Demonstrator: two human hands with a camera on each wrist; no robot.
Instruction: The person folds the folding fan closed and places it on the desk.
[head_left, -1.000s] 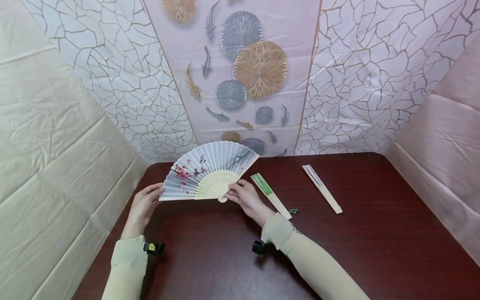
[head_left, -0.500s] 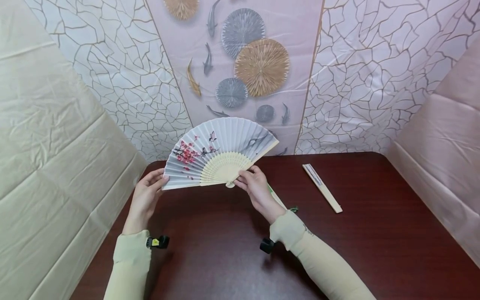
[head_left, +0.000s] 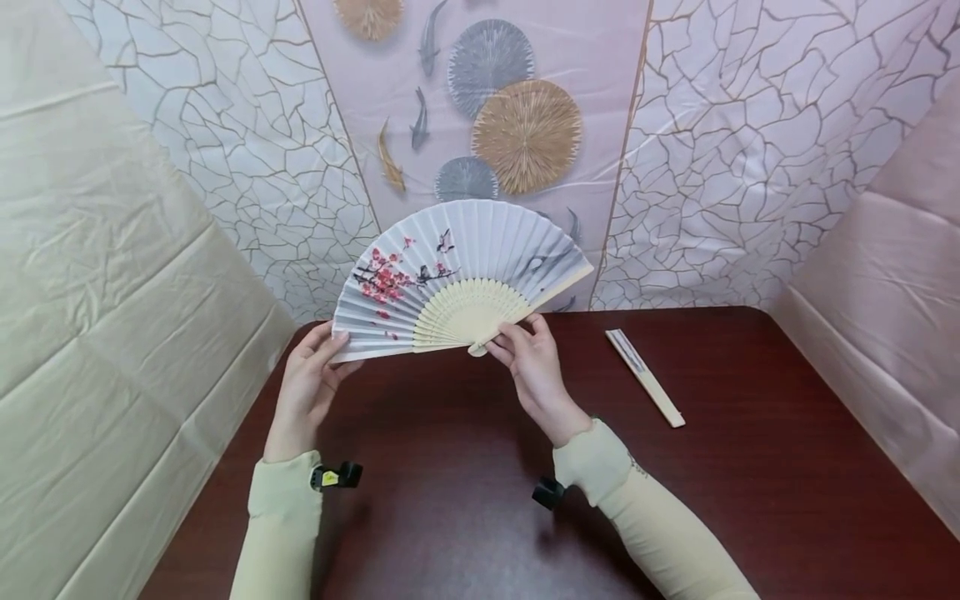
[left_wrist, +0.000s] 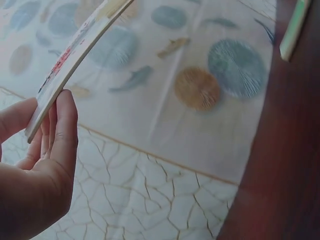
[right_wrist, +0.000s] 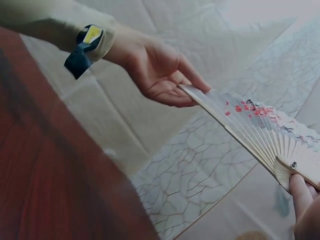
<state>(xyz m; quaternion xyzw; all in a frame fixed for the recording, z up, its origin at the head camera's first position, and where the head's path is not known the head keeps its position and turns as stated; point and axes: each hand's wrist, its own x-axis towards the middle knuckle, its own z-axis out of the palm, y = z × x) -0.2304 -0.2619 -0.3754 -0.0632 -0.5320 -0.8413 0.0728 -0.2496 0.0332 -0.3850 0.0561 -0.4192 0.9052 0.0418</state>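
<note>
A spread folding fan point(head_left: 472, 258) with red blossoms and birds printed on pale cloth is held up above the table, its ribs fanned wide. My left hand point(head_left: 306, 387) pinches its left outer corner between thumb and fingers; the left wrist view shows that edge of the fan point(left_wrist: 60, 82) caught in the left hand point(left_wrist: 45, 150). Close to the pivot, my right hand point(head_left: 536, 367) grips the right guard stick. The right wrist view has the metal pivot and ribs of the fan point(right_wrist: 270, 140) beside the fingers of the right hand point(right_wrist: 306, 207).
A folded fan point(head_left: 645, 377) lies on the right half of the dark red table point(head_left: 750, 500). Part of a green-and-cream folded fan point(left_wrist: 295, 30) shows in the left wrist view; the right arm hides it from the head view. Patterned cloth point(head_left: 697, 167) hangs behind the table.
Both hands have lifted the spread fan higher and shifted it a little right. It appears larger now, and the right hand and arm have come to cover the green folded fan.
</note>
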